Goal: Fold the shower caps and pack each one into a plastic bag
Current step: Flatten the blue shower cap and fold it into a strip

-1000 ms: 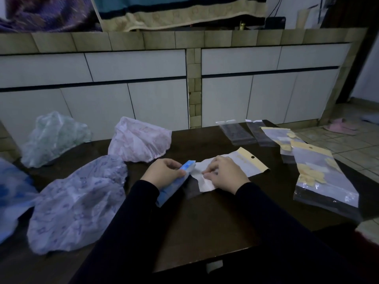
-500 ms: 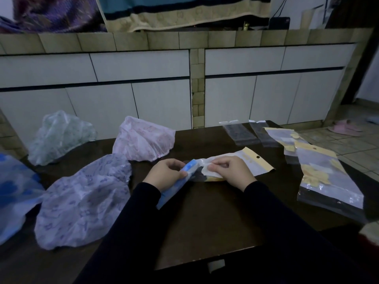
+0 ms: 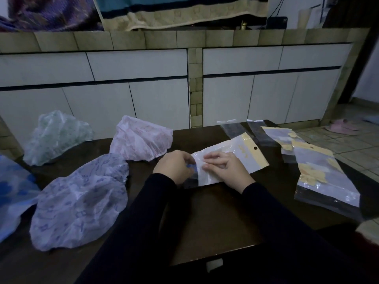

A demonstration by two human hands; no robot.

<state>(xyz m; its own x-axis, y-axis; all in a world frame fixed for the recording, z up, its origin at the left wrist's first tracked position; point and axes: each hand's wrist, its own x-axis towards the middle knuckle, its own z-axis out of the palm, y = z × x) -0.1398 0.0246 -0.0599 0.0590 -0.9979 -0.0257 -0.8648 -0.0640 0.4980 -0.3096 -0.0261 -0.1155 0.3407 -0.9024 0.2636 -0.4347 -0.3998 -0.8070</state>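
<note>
A white plastic bag [image 3: 235, 152] with a yellow header strip lies across the dark table [image 3: 215, 222] in front of me. My right hand [image 3: 225, 171] pinches the bag's open left end with curled fingers. My left hand [image 3: 174, 169] grips a folded blue shower cap [image 3: 191, 167] at the bag's mouth; only a small blue patch of the cap shows, the rest is hidden by the hand and the bag. Unfolded caps lie to the left: a purple-printed one [image 3: 82, 201], a pink one [image 3: 141, 140], a green one [image 3: 57, 136] and a blue one [image 3: 12, 191].
Packed bags with yellow headers [image 3: 320, 177] are stacked at the table's right edge, with clear empty bags [image 3: 235, 130] behind them. White cabinet doors [image 3: 143, 95] stand just beyond the table. A tiled floor with pink slippers [image 3: 342, 128] lies to the right.
The folded blue cap, which stuck out below my left hand, has slid mostly into the bag. My left hand moved right to the bag's mouth, and the bag lifted slightly.
</note>
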